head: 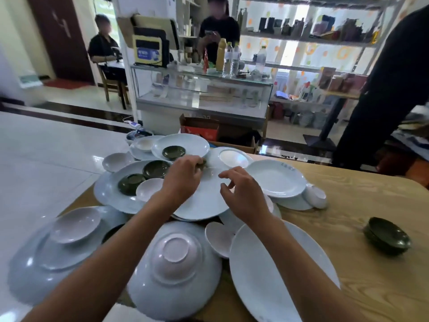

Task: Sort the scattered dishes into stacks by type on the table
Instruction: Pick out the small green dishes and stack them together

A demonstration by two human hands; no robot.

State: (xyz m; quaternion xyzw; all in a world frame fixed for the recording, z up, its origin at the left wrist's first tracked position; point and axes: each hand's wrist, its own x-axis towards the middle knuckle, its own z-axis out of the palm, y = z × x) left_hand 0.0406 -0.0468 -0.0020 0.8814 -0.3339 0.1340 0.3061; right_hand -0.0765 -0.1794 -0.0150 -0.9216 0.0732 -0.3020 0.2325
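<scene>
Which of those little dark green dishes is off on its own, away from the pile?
The dark green dish at the far right, sitting directly on the bare wooden table. It looks like a small stack. The other green ones rest on white plates.

Beyond your table you face a glass display counter (204, 94) with a yellow bottle (221, 54) and clear water bottles (232, 59) standing on top, beside a dark monitor (151, 48). Behind it, one person (218, 31) stands and another person (102, 47) sits at a desk. An open cardboard box (202, 129) sits on the floor below the counter, and shelves (308, 38) of goods line the wall to your right.
</scene>
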